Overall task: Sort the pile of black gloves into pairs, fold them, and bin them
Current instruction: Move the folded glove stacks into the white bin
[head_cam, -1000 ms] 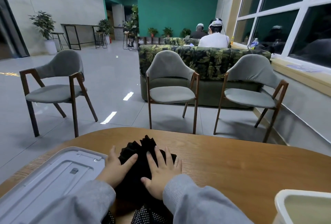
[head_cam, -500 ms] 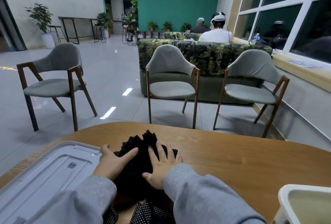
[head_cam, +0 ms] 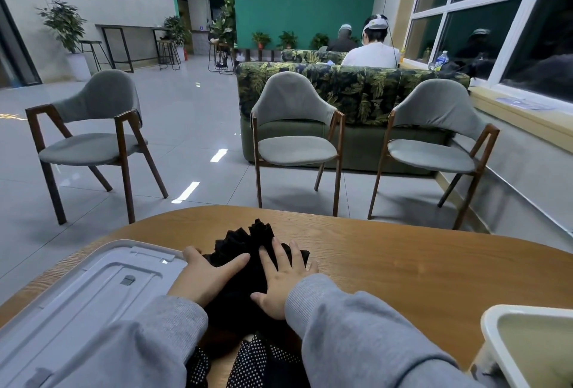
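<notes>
Both hands lie flat on a dark heap of black fabric gloves (head_cam: 245, 266) near the front edge of the rounded wooden table (head_cam: 403, 266), and over the last second almost nothing about them has altered: the view has tipped slightly and the picture has drifted, but the hands press the same spot in the same pose. The left hand (head_cam: 207, 279) rests on the heap's left side with its fingers stretched out and slightly spread, its outer fingertips just beside the corner of the pale grey plastic bin lid (head_cam: 93, 300) lying flat on the table; it grips nothing. The right hand (head_cam: 283, 279) is likewise open, palm down, fingers straight and fanned across the right half of the gloves, with the thumb pointing inward. Ruffled cuffs or fingertips of the gloves stick out beyond the fingers at the far side. With the hands unmoved, this reads as smoothing or pressing a stack flat, either settling a fold or steadying the pile before separating a pair; which it is cannot be told, since individual gloves blur into one black mass. The white plastic bin (head_cam: 527, 344) stands at the table's right front corner, well apart from the gloves, and no glove is visible in the part of it that shows, so binning appears not yet reached.
</notes>
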Motion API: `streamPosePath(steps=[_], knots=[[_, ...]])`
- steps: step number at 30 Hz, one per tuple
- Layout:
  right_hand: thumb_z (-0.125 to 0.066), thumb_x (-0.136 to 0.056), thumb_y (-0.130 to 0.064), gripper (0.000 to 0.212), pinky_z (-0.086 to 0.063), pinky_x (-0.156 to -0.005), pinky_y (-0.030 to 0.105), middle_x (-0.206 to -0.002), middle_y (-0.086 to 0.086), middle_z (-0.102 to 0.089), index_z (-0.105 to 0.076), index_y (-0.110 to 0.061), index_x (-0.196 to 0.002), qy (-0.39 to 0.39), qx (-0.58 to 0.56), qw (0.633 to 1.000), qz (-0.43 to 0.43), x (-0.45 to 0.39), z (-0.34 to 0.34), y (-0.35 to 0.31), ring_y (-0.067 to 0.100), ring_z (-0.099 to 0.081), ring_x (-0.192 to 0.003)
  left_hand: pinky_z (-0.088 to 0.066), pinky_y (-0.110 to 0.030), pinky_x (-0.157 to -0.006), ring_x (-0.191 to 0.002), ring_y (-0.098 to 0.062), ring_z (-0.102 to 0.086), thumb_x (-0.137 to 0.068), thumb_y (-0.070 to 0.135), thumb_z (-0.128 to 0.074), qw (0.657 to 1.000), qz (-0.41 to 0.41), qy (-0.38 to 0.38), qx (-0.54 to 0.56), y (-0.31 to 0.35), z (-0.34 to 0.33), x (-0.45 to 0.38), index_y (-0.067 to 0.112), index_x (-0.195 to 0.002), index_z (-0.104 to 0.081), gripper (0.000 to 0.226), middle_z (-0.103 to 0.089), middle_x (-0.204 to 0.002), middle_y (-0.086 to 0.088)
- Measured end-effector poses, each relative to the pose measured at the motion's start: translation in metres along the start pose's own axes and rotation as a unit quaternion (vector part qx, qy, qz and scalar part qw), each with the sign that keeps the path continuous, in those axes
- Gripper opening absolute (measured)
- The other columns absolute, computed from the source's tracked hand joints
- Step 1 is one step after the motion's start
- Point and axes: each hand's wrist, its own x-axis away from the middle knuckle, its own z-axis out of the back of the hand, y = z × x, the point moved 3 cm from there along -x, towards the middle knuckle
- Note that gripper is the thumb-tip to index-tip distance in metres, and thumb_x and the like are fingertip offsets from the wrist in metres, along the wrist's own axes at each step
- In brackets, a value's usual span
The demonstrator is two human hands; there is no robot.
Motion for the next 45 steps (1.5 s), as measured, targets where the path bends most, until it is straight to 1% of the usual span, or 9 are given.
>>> streamPosePath(steps=[8, 15, 20, 27, 32, 36, 41, 43, 45], knots=[[-0.042, -0.093, -0.053, 0.081, 0.003, -0.11, 0.062, -0.154, -0.006, 0.027, 0.012, -0.031, -0.148, -0.001, 0.022, 1.0, 0.007, 0.001, 0.002, 0.002, 0.028, 0.025, -0.14, -0.04, -0.041, -0.1, -0.126, -0.033, -0.041, -0.069, 0.04, -0.079, 0.999, -0.027, -0.031, -0.013, 0.004, -0.005, 0.002, 0.016, -0.143, 0.0, 0.111, -0.027, -0.145, -0.018], [-0.04, -0.094, -0.053, 0.078, 0.005, -0.109, 0.063, -0.157, -0.002, 0.018, 0.011, -0.03, -0.148, 0.016, 0.072, 0.997, 0.008, 0.012, 0.02, 0.005, 0.028, 0.017, -0.143, -0.045, -0.03, -0.074, -0.093, -0.025, -0.051, -0.08, 0.029, -0.072, 0.996, -0.06, -0.059, -0.025, 0.023, 0.007, 0.015, 0.014, -0.143, -0.002, 0.095, -0.04, -0.134, -0.021], [-0.041, -0.097, -0.041, 0.072, 0.005, -0.11, 0.061, -0.158, -0.001, 0.013, 0.007, -0.03, -0.149, 0.059, 0.083, 0.995, 0.02, 0.042, 0.051, 0.01, 0.03, 0.017, -0.143, -0.05, -0.036, -0.082, -0.094, -0.027, -0.055, -0.081, 0.016, -0.072, 0.989, -0.14, -0.051, 0.023, 0.04, 0.021, 0.031, 0.018, -0.139, -0.009, 0.086, -0.043, -0.111, -0.01], [-0.043, -0.096, -0.033, 0.062, -0.002, -0.112, 0.058, -0.157, -0.005, 0.008, -0.009, -0.03, -0.148, 0.133, 0.02, 0.989, 0.067, 0.091, 0.083, 0.022, 0.027, 0.013, -0.144, -0.045, -0.02, -0.066, -0.088, -0.013, -0.057, -0.08, 0.009, -0.071, 0.967, -0.242, -0.012, 0.08, 0.072, 0.038, 0.071, 0.018, -0.137, -0.012, 0.083, -0.053, -0.1, -0.006], [-0.044, -0.095, -0.029, 0.046, -0.012, -0.113, 0.055, -0.152, -0.003, -0.017, -0.031, -0.018, -0.137, 0.227, -0.063, 0.964, 0.126, 0.131, 0.119, 0.033, 0.018, 0.0, -0.145, -0.048, -0.019, -0.062, -0.076, -0.008, -0.064, -0.081, 0.007, -0.069, 0.942, -0.321, -0.011, 0.092, 0.107, 0.05, 0.114, 0.02, -0.136, -0.013, 0.08, -0.059, -0.089, -0.004], [-0.054, -0.091, -0.023, 0.032, -0.031, -0.103, 0.049, -0.123, 0.005, -0.044, -0.039, -0.014, -0.117, 0.311, -0.151, 0.927, 0.144, 0.168, 0.147, 0.054, 0.029, -0.039, -0.122, -0.049, -0.018, -0.059, -0.066, -0.004, -0.064, -0.074, 0.013, -0.075, 0.915, -0.397, -0.028, 0.069, 0.143, 0.056, 0.149, 0.02, -0.135, -0.015, 0.085, -0.06, -0.082, -0.009], [-0.075, -0.073, -0.037, 0.061, -0.044, -0.091, 0.044, -0.114, 0.004, -0.046, -0.025, -0.025, -0.105, 0.348, -0.243, 0.892, 0.157, 0.212, 0.168, 0.097, 0.023, -0.051, -0.105, -0.044, -0.012, -0.054, -0.059, -0.001, -0.06, -0.07, 0.005, -0.074, 0.872, -0.483, -0.065, 0.044, 0.189, 0.053, 0.202, 0.024, -0.128, -0.024, 0.079, -0.057, -0.072, -0.002], [-0.081, -0.064, -0.043, 0.084, -0.036, -0.102, 0.03, -0.127, -0.005, -0.038, -0.019, -0.032, -0.121, 0.346, -0.262, 0.885, 0.169, 0.232, 0.17, 0.119, 0.013, -0.042, -0.12, -0.044, -0.012, -0.054, -0.059, -0.003, -0.06, -0.068, 0.003, -0.076, 0.853, -0.516, -0.084, 0.011, 0.203, 0.048, 0.222, 0.034, -0.122, -0.027, 0.079, -0.057, -0.07, 0.0], [-0.085, -0.062, -0.038, 0.116, -0.019, -0.106, 0.017, -0.137, -0.015, -0.021, 0.001, -0.04, -0.14, 0.325, -0.267, 0.889, 0.181, 0.253, 0.168, 0.137, -0.001, -0.022, -0.131, -0.049, -0.016, -0.061, -0.069, -0.009, -0.063, -0.059, 0.017, -0.078, 0.828, -0.549, -0.102, -0.039, 0.212, 0.039, 0.238, 0.046, -0.121, -0.025, 0.087, -0.06, -0.08, 0.002]])
